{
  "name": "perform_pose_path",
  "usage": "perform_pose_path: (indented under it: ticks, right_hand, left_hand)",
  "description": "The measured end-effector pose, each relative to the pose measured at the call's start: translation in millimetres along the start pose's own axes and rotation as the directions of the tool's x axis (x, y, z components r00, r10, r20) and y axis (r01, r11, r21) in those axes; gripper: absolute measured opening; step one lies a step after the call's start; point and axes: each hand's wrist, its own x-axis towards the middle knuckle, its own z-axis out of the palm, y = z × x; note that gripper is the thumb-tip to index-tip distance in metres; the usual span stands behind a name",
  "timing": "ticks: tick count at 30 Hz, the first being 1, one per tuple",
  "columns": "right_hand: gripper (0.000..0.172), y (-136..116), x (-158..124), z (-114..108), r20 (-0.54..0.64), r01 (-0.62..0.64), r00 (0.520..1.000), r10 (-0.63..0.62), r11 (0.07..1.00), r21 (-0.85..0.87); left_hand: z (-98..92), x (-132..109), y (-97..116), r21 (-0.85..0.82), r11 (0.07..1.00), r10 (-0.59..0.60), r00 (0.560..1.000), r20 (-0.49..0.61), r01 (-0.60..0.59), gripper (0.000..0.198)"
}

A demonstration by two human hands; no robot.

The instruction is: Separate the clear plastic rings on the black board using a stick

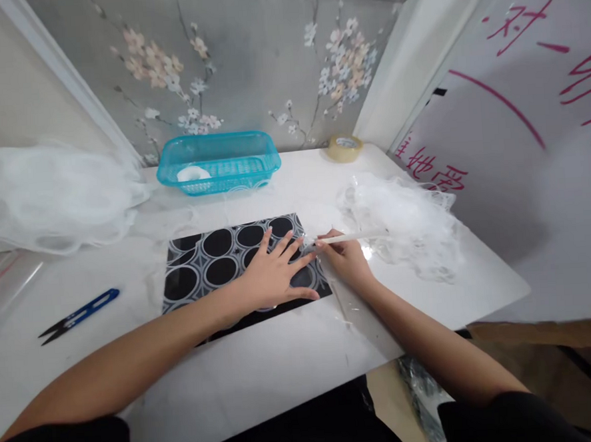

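My left hand (273, 270) lies flat with its fingers spread on a black sheet patterned with grey-ringed circles (221, 271). At the sheet's right edge, my right hand (347, 261) is closed around a slim white pen-like tool (349, 238). The tool's tip is close to my left fingertips, and I cannot make out what kind of tip it is. A thin clear film (348, 308) shows beside the sheet, below my right hand. Part of the sheet is hidden under my left hand and forearm.
Blue-handled thread snips (81, 315) lie at the left. White translucent mesh-like material is heaped at the left (48, 196) and right (406, 227). A blue plastic basket (218, 146) and a tape roll (345, 148) stand along the back of the white table (265, 383). A whiteboard (516, 234) rises at the right.
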Motion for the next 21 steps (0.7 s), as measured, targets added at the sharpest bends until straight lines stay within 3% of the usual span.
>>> perform_pose_path:
  ticks: [2, 5, 6, 9, 11, 15, 21]
  right_hand:
    - [0.025, -0.8, 7.7, -6.9, -0.140, -0.011, 0.990, 0.008, 1.000, -0.022]
    - [0.023, -0.4, 14.4, -14.7, -0.366, 0.046, 0.928, -0.072, 0.996, -0.082]
    - [0.023, 0.8, 14.4, -15.1, -0.359, 0.062, 0.928, -0.094, 0.993, -0.100]
    - [0.021, 7.0, 9.9, -10.9, -0.137, 0.054, 0.988, -0.070, 0.992, -0.117]
    - [0.020, 11.3, 6.7, -7.2, -0.043, 0.015, 0.999, -0.019, 0.995, -0.095]
    - [0.018, 14.6, 5.4, -5.1, -0.044, -0.040, 0.998, 0.038, 0.998, -0.047]
    - [0.019, 12.8, 6.2, -5.9, -0.028, -0.023, 0.999, 0.021, 0.997, -0.075]
  left_hand:
    - [2.3, 5.5, 0.7, 0.016, 1.000, -0.021, 1.000, 0.011, 0.021, 0.086]
    - [6.1, 6.5, 0.4, 0.024, 0.999, -0.021, 1.000, 0.016, 0.021, 0.085]
    - [7.2, 6.0, 0.3, 0.024, 1.000, -0.017, 1.000, 0.019, 0.017, 0.085]
    - [9.5, 5.1, 0.1, 0.019, 1.000, -0.009, 1.000, 0.020, 0.009, 0.086]
    - [10.6, 5.4, 0.0, 0.015, 1.000, -0.010, 1.000, 0.016, 0.010, 0.086]
    - [12.5, 6.2, -0.2, 0.007, 1.000, -0.008, 1.000, 0.011, 0.008, 0.087]
    - [14.0, 5.6, -0.1, -0.008, 1.000, -0.011, 1.000, 0.006, 0.011, 0.088]
